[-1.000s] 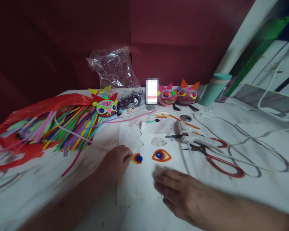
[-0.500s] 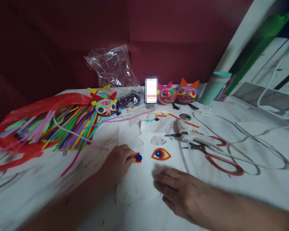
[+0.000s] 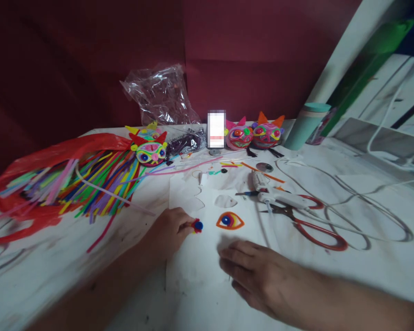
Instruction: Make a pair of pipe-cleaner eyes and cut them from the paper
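My left hand [image 3: 167, 230] is pinched on a small coiled eye piece [image 3: 197, 225] with a blue centre and red and yellow rings, held against a white sheet of paper [image 3: 207, 276]. Just to its right on the sheet lies a finished eye shape [image 3: 229, 220], orange-rimmed with a blue and red middle. My right hand [image 3: 258, 276] lies flat on the paper below that eye, fingers stretched out and holding nothing. A small white cut-out [image 3: 225, 201] sits above the eye.
A white glue gun [image 3: 279, 195] and red-handled scissors [image 3: 317, 227] lie to the right among white cables [image 3: 365, 202]. Coloured strips on a red plastic bag [image 3: 72, 179] fill the left. Decorated cat-face balls [image 3: 151, 151] [image 3: 253, 135], a phone [image 3: 216, 128], a teal cup [image 3: 307, 126] and a clear bag [image 3: 160, 96] stand at the back.
My left fingers have closed further round the coiled piece, tilting it so less of its yellow ring shows. The right hand has stayed flat on the paper.
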`<act>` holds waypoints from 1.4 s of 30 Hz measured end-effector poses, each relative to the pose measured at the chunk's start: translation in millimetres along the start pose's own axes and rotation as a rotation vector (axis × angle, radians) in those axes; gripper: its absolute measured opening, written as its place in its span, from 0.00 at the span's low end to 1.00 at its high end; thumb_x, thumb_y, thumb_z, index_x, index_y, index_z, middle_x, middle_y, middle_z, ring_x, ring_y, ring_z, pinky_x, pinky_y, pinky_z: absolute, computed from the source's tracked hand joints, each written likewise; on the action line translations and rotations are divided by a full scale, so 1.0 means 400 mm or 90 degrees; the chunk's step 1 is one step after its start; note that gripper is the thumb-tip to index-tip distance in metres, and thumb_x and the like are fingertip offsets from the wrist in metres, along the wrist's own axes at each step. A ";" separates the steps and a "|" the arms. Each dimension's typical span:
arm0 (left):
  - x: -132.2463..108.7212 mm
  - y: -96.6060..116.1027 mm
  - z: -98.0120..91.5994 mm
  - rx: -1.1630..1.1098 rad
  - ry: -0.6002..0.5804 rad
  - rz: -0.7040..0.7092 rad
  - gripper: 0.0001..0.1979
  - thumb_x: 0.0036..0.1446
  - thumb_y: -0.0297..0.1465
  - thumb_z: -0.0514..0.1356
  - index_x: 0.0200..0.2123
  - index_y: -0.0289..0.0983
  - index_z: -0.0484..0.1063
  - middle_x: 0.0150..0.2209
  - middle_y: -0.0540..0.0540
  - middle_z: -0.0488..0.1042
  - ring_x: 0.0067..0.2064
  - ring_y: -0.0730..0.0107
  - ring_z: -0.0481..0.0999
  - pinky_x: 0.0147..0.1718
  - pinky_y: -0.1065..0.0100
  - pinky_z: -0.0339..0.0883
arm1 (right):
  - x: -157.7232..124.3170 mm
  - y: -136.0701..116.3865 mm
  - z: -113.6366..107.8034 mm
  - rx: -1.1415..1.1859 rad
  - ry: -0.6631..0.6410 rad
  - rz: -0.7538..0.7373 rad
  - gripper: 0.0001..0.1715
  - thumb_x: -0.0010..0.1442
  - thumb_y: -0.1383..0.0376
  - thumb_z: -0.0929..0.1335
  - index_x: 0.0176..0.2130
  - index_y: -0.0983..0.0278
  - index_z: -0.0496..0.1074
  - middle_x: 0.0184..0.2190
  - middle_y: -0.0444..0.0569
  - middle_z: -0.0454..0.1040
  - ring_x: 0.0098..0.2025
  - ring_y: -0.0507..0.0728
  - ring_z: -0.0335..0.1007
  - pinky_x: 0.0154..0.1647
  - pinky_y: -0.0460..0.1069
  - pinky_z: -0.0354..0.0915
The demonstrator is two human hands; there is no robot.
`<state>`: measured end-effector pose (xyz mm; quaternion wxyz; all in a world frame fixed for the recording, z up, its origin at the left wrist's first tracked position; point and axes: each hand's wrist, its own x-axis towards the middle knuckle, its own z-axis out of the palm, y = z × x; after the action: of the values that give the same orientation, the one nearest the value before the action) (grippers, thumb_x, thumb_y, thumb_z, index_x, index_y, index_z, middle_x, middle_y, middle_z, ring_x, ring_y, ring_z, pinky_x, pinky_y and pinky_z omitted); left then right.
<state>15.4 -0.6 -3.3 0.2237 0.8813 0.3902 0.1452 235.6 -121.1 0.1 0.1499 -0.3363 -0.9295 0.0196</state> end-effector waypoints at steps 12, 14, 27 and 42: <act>-0.001 0.013 0.002 0.057 0.000 0.000 0.06 0.53 0.23 0.60 0.33 0.37 0.77 0.32 0.48 0.76 0.37 0.68 0.73 0.39 0.67 0.61 | -0.001 0.000 0.008 -0.019 0.006 -0.008 0.15 0.65 0.69 0.61 0.48 0.69 0.71 0.47 0.55 0.75 0.54 0.58 0.65 0.59 0.53 0.59; -0.003 0.012 0.002 0.054 0.002 0.003 0.07 0.53 0.23 0.60 0.34 0.37 0.77 0.33 0.48 0.76 0.37 0.67 0.73 0.40 0.67 0.61 | 0.001 -0.002 0.005 -0.037 0.024 -0.025 0.17 0.65 0.69 0.61 0.51 0.70 0.69 0.47 0.55 0.75 0.54 0.58 0.66 0.59 0.53 0.60; -0.006 0.006 0.000 0.095 -0.013 0.061 0.07 0.56 0.26 0.58 0.36 0.37 0.76 0.34 0.46 0.76 0.39 0.65 0.74 0.40 0.66 0.63 | 0.012 -0.007 -0.011 -0.051 0.034 -0.044 0.14 0.64 0.71 0.61 0.47 0.70 0.72 0.43 0.53 0.77 0.49 0.58 0.69 0.55 0.52 0.64; -0.004 -0.029 -0.001 0.033 0.052 0.122 0.13 0.58 0.22 0.52 0.37 0.36 0.76 0.34 0.44 0.75 0.36 0.67 0.73 0.37 0.66 0.64 | 0.000 0.000 -0.003 -0.022 0.007 -0.033 0.14 0.64 0.70 0.61 0.47 0.68 0.71 0.43 0.54 0.76 0.54 0.58 0.66 0.59 0.53 0.60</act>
<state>6.9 5.1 -9.0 0.1700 0.9134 0.3164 0.1916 235.9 -121.1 1.2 0.1495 -0.3149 -0.9373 -0.0019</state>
